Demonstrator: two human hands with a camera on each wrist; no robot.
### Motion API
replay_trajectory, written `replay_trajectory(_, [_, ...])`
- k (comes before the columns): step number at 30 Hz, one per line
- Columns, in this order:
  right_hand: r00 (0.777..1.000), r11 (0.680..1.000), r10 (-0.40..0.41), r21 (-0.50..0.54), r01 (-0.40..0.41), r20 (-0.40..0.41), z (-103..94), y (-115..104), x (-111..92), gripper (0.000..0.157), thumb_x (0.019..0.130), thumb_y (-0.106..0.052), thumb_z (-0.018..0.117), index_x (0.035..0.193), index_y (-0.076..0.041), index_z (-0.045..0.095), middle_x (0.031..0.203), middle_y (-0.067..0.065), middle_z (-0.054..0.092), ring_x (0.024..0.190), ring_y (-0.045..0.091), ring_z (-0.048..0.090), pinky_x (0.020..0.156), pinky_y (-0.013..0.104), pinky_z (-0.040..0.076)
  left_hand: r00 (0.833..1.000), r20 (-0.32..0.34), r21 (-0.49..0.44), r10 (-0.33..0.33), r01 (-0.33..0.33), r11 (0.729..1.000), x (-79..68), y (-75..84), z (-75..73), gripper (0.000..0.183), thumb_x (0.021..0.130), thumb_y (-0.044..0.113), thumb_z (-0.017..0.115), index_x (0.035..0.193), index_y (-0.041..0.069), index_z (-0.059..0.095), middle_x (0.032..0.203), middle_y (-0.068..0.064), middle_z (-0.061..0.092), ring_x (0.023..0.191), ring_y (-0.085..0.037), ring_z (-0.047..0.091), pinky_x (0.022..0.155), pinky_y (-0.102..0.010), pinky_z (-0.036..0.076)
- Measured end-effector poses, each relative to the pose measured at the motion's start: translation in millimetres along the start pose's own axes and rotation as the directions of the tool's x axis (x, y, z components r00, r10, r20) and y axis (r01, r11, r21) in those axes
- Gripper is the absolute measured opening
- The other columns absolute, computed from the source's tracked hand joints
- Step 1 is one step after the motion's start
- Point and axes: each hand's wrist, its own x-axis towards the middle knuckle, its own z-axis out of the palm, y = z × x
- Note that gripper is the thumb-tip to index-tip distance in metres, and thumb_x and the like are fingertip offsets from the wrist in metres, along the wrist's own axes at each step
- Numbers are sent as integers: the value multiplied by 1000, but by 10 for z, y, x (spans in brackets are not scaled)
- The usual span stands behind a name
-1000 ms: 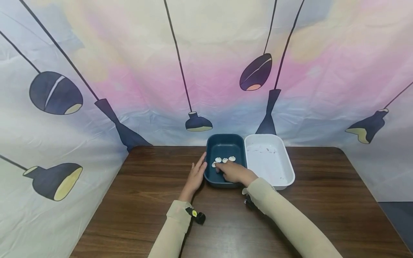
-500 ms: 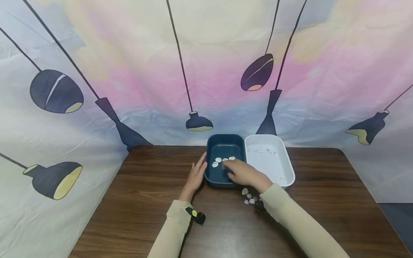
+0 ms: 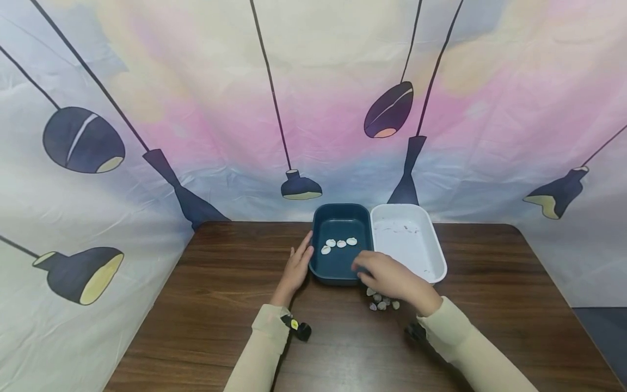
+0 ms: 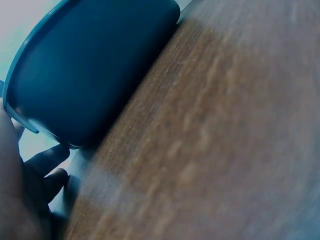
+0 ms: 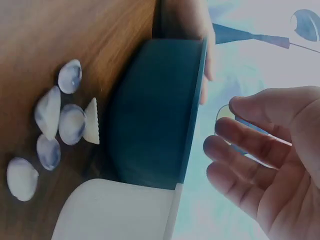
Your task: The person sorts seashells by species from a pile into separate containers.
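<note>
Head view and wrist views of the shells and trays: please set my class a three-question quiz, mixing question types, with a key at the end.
1. How many shells lie in the blue tray?
A) two
B) four
C) seven
2. True or false: the right hand is pinching a shell.
3. Short answer: which tray is the left hand against, and where do the loose shells outside the trays lie?

Key:
1. B
2. False; the right wrist view shows its fingers holding nothing.
3. The blue tray; on the table, at the near side of the trays.
</note>
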Motion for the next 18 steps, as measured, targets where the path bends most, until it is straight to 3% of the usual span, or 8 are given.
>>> replay_trajectory(8, [1000, 1000, 22, 2, -22, -3, 49, -84, -157, 11, 95, 1, 67, 97, -6, 76, 91, -1, 72, 82, 11, 65, 76, 36, 59, 1000, 9, -3, 3, -3, 1000, -2, -1, -1, 54, 116, 38, 39, 167, 21, 35, 168, -8, 37, 155, -37, 33, 129, -57, -3])
replay_trajectory(18, [983, 994, 109, -42, -103, 151, 263, -91, -240, 8, 92, 1, 71, 96, -4, 76, 81, -2, 68, 69, 9, 54, 64, 33, 53, 1000, 9, 8, -21, 21, 1000, -8, -4, -10, 55, 116, 41, 38, 168, 25, 34, 169, -3, 36, 157, -33, 31, 130, -54, -3])
